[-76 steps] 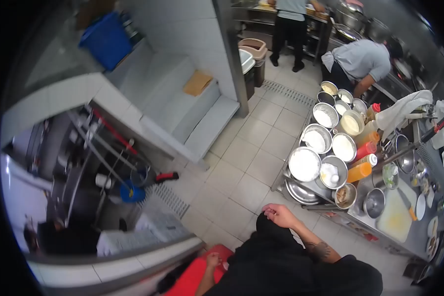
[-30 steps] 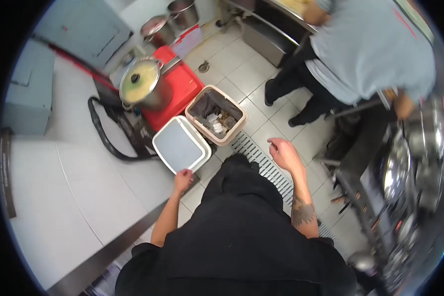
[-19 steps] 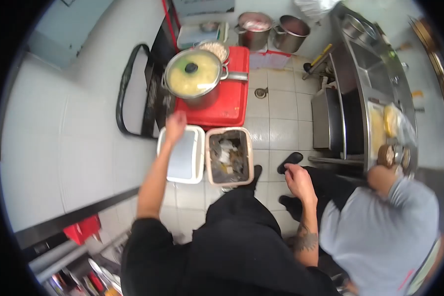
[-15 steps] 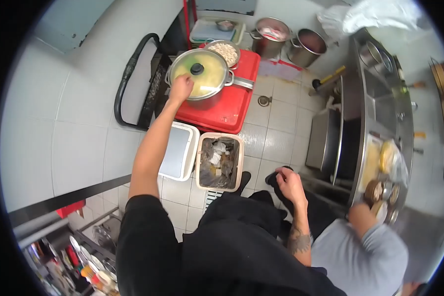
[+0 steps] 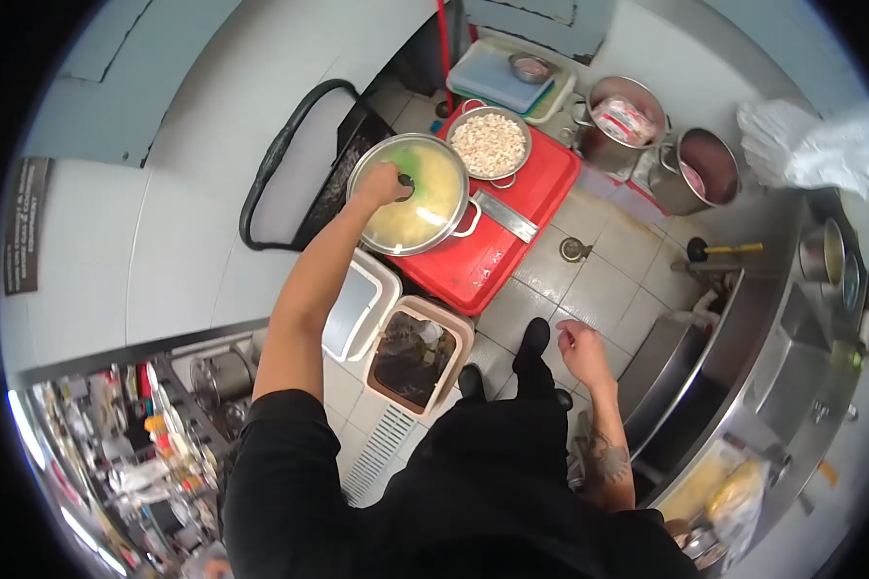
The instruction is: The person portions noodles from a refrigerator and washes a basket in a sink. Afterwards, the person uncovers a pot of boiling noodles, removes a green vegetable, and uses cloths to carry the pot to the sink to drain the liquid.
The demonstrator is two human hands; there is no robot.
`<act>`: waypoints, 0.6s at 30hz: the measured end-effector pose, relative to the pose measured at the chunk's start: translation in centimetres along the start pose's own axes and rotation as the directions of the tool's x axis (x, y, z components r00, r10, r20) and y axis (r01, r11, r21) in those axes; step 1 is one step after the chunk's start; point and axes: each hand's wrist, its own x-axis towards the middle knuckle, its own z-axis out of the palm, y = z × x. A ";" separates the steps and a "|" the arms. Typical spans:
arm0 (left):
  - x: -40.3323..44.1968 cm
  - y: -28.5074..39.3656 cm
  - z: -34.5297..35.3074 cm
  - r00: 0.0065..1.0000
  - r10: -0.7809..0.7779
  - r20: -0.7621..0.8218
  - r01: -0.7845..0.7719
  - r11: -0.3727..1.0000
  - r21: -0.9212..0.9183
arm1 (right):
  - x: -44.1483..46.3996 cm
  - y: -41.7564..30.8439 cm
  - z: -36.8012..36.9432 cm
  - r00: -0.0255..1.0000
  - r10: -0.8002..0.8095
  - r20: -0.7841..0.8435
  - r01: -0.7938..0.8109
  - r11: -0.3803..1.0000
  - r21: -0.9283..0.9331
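My left hand [image 5: 384, 183] is closed on the black knob [image 5: 406, 186] of a clear glass lid [image 5: 434, 198]. This lid lies over a large pot [image 5: 396, 249] of yellowish contents, with something green showing through the glass. The pot stands on a red plastic lid or board [image 5: 473, 265]. Behind it is a metal colander [image 5: 525, 159] full of pale chopped pieces. My right hand [image 5: 584, 352] hangs loosely over the floor, fingers slightly bent and apart, with nothing visible in it.
A bin [image 5: 462, 323] lined with a dark bag stands before me, beside a white-rimmed container [image 5: 388, 272]. Two deep pots [image 5: 608, 150] are at the back right. A steel sink counter [image 5: 782, 372] runs along the right. A black-handled cart [image 5: 251, 183] is at left.
My left hand has reached the lid's knob and closed on it. My view has turned and shifted. The co-worker in grey at the right has gone out of view.
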 end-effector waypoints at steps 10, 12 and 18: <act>-12.1 -0.6 -4.0 0.871 -0.355 -0.340 0.218 0.899 -0.380 | 10.4 -1.6 -4.2 0.965 -0.222 0.136 0.241 0.960 -0.140; -16.7 -2.1 -5.2 0.822 -0.440 -0.361 0.266 0.858 -0.440 | 12.0 -2.9 -3.7 0.943 -0.293 0.155 0.318 0.932 -0.173; -30.2 -3.3 -3.7 0.610 -0.663 -0.434 0.478 0.745 -0.466 | 18.2 -6.9 1.2 0.850 -0.453 0.270 0.514 0.828 -0.226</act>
